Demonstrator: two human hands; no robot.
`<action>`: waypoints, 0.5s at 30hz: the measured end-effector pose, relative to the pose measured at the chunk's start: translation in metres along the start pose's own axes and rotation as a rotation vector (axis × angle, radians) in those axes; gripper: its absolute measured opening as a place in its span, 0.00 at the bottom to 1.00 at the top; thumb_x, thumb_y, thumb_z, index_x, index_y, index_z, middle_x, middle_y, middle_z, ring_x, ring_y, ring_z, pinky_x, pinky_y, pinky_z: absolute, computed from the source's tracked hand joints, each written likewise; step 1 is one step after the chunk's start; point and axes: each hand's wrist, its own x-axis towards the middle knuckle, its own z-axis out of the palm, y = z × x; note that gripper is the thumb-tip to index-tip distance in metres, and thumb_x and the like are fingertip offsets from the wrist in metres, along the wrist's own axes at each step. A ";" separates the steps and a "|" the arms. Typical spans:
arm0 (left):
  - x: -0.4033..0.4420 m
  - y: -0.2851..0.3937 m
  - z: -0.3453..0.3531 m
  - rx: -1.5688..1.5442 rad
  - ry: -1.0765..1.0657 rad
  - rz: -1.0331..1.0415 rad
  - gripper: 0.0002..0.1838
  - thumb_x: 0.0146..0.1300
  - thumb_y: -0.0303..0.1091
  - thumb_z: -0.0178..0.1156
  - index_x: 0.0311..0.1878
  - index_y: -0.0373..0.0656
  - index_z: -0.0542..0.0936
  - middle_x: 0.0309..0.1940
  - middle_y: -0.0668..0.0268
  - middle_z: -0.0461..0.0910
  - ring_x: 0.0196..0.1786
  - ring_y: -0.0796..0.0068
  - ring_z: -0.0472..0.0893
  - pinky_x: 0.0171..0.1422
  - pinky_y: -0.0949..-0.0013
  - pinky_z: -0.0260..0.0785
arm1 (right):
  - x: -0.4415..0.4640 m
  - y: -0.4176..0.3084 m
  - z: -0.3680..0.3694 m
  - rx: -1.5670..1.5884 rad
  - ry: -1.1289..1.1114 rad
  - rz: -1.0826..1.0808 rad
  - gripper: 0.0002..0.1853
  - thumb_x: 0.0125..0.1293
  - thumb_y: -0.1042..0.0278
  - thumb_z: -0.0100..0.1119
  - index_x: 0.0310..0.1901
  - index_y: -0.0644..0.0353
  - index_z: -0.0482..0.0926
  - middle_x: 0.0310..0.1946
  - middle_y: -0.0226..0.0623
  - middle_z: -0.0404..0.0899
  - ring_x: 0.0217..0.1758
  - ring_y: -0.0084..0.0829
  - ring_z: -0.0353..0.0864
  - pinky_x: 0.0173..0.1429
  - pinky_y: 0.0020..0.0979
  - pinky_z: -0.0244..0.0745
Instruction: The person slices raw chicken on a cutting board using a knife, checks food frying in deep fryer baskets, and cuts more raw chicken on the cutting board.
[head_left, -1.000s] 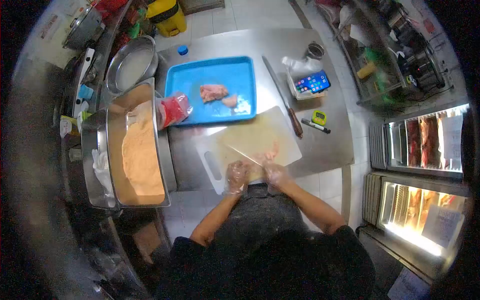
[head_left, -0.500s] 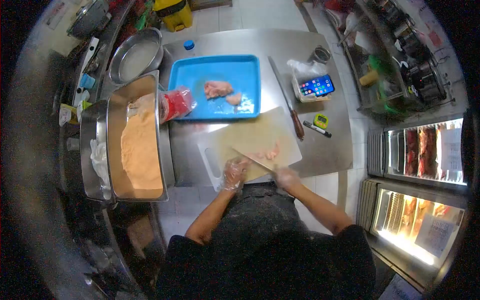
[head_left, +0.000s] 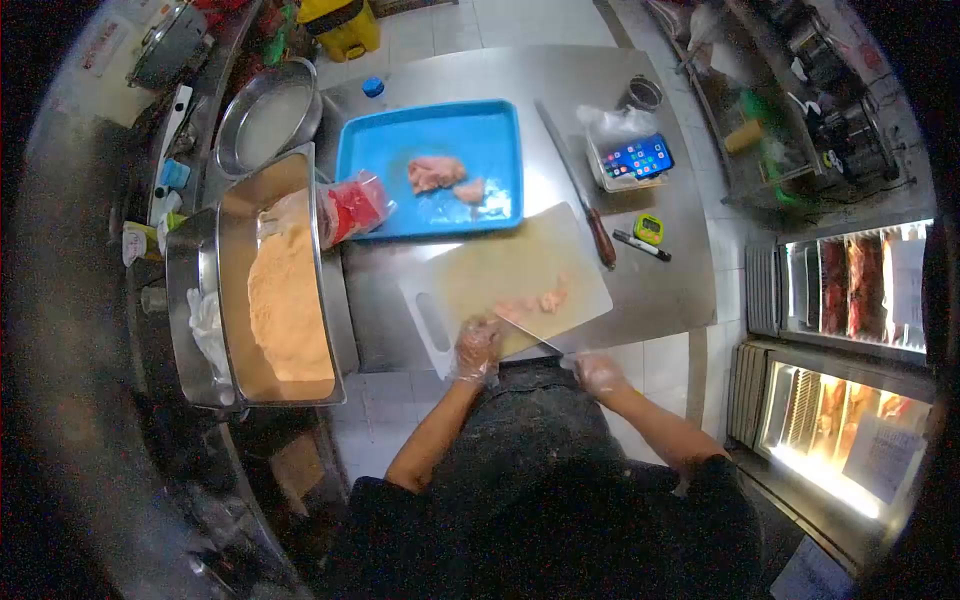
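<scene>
My right hand (head_left: 600,373), in a clear plastic glove, is closed round the handle of a knife (head_left: 530,330). Its blade points left across the near part of a white cutting board (head_left: 592,298). Beside the blade tip my left hand (head_left: 478,348), also gloved, has its fingers curled down on raw meat at the board's near left; the fingers mostly hide that piece. Small pink raw meat pieces (head_left: 552,299) lie on the board beyond the blade. Behind the board, a blue tray (head_left: 430,222) holds a larger lump of raw meat (head_left: 435,174) and a smaller one.
To the left are a metal pan of orange-tan powder (head_left: 287,310), a red plastic packet (head_left: 355,208) and a round metal bowl (head_left: 312,100). On the right lie a long brown-handled knife (head_left: 598,240), a phone (head_left: 640,157) on a container, a green timer (head_left: 649,229) and a marker (head_left: 642,246).
My right hand has drawn the knife back toward me and right, its tip now lower on the board. The left hand stays near the same spot; the view has shifted slightly.
</scene>
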 end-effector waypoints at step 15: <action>0.006 0.009 0.000 0.006 -0.071 -0.158 0.12 0.52 0.38 0.62 0.40 0.47 0.81 0.42 0.53 0.77 0.43 0.52 0.78 0.46 0.56 0.72 | 0.040 -0.023 -0.032 0.063 0.050 0.113 0.10 0.66 0.67 0.41 0.32 0.59 0.74 0.25 0.45 0.76 0.30 0.41 0.78 0.34 0.41 0.72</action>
